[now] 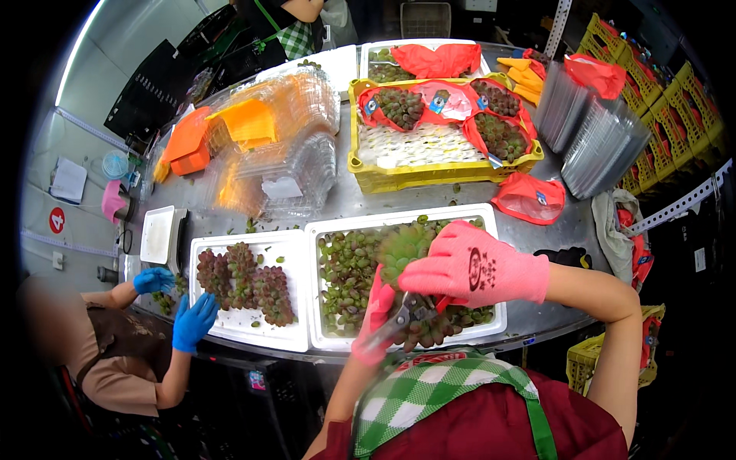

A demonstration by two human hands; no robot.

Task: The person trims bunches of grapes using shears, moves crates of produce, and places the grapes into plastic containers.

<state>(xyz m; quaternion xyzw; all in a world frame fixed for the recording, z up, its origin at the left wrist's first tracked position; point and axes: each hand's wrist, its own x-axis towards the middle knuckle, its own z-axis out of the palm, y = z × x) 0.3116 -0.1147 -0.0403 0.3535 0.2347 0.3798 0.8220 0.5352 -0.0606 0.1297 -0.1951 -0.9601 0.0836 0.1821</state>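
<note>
My left hand (pixel 376 316), in a pink glove, is closed around the side of a blurred green grape bunch (pixel 406 251) above a white foam tray (pixel 502 307). My right hand (pixel 483 268), also pink-gloved, is closed on pruning shears (pixel 406 316). A bit of red handle shows under its fingers, and the metal end slants down across my left wrist. The right fingers hide part of the bunch. Loose green and reddish grapes (pixel 345 272) fill the tray, and a darker cluster (pixel 425 331) lies at its near edge.
At left, a co-worker's blue-gloved hands (pixel 195 322) are by a second tray with dark bunches (pixel 241 280). Clear plastic boxes (pixel 295 172) stand behind. A yellow crate (pixel 445 180) holds red-bagged grapes. An empty red bag (pixel 529 198) and stacked clear sheets (pixel 606 146) sit at right.
</note>
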